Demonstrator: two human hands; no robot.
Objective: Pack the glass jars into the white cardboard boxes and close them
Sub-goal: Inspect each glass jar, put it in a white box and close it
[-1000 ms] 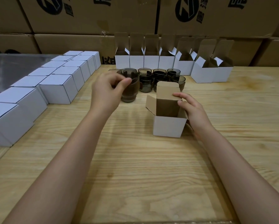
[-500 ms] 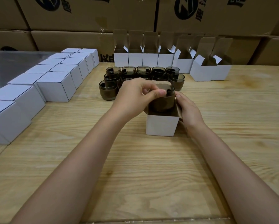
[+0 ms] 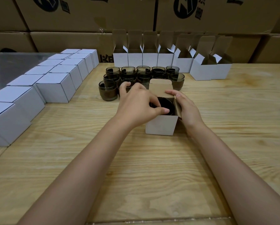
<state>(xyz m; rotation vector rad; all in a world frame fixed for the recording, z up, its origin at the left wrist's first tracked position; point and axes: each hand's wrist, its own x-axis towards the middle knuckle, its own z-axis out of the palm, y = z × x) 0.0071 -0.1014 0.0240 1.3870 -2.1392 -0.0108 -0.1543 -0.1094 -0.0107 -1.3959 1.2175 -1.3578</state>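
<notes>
now your left hand (image 3: 139, 104) curls into the open white cardboard box (image 3: 160, 125), thumb and fingertips pinching the rim of the dark glass jar (image 3: 167, 104) that sits down inside it. your right hand (image 3: 187, 109) grips the box's right side flap. the box stands on the wooden table (image 3: 152, 168), just in front of the loose jars (image 3: 109, 93); closed boxes (image 3: 55, 90) line the left.

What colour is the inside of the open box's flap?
The flap is plain brown cardboard, clearest in head view.
</notes>
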